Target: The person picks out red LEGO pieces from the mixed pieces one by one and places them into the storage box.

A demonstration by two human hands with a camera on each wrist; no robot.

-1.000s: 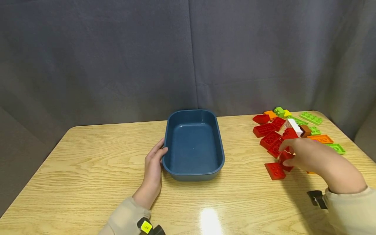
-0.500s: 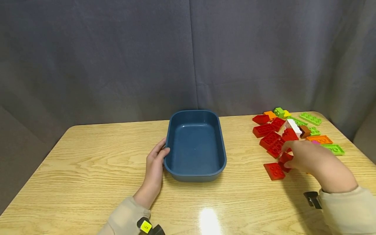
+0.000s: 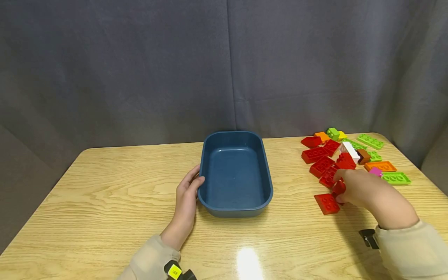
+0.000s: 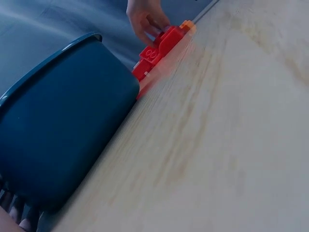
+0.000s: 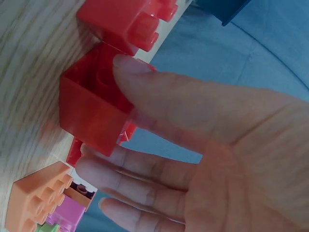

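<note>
A dark blue plastic tub (image 3: 235, 212) stands mid-table in the head view. My left hand (image 3: 185, 200) is at its left side, thumb at the rim and fingers along the outer wall. Over on the right, my right hand (image 3: 372, 194) pinches a red toy brick (image 5: 89, 121) between thumb and fingers. In the right wrist view that brick shows its hollow underside, low over or against the wooden table; which, I cannot tell. Right beside it lies a red sloped brick (image 3: 327, 204). Several more red bricks (image 3: 321, 166) lie behind in a loose heap.
A white brick (image 3: 350, 151), a brown brick (image 3: 364, 156), a magenta brick (image 3: 376, 172), an orange plate (image 3: 380, 166) and green plates (image 3: 395, 178) lie right of the red heap. Grey curtain (image 3: 157, 70) hangs behind the wooden table (image 3: 105, 217).
The tub and my left hand have shifted slightly right. My right hand has edged left at the red brick, and the magenta brick now shows more fully.
</note>
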